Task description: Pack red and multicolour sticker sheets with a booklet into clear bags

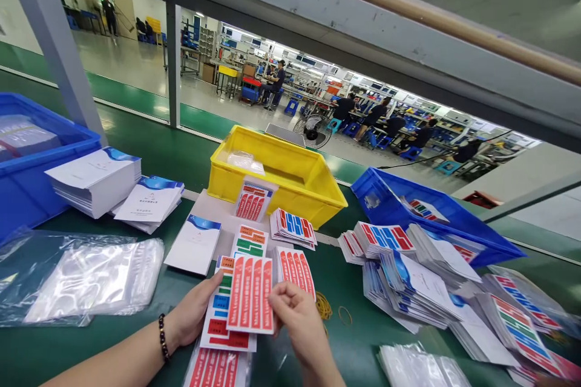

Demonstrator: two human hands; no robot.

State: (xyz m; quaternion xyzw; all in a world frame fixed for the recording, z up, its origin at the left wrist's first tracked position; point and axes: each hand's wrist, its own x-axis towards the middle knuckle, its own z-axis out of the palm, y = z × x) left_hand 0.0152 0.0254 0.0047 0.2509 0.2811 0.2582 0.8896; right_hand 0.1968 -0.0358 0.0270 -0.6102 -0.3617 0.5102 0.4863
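From my end, I judge the work partway along: the red label sheet [249,299] lies over the multicoloured sheet [216,317], but the edges don't line up, so this set doesn't look finished. Both are between the hands, above a plastic-covered red sheet [213,369] at the near edge. I see the left hand [188,311] closed on the multicoloured sheet, thumb on top, while the right hand [297,317] has thumb and fingers pinched together on the red sheet's right edge. Plenty is left in piles. Counting, I get two hands, one red sheet on top, and at least one multicoloured sheet beneath; I can't tell how many layers are held. Ahead I count one red label pile [302,269], one red-and-blue pile [294,228], one orange-and-green pile [249,242], and one covered upright set [253,201] against the yellow bin [276,184]. I make it one booklet pile [194,246] near the left hand and two white piles [97,178] farther left. There are two blue bins [31,184], two bundles of clear bags [100,278], and one loose rubber band [345,315] beside a clump. The right-hand piles overlap too much for me to count.
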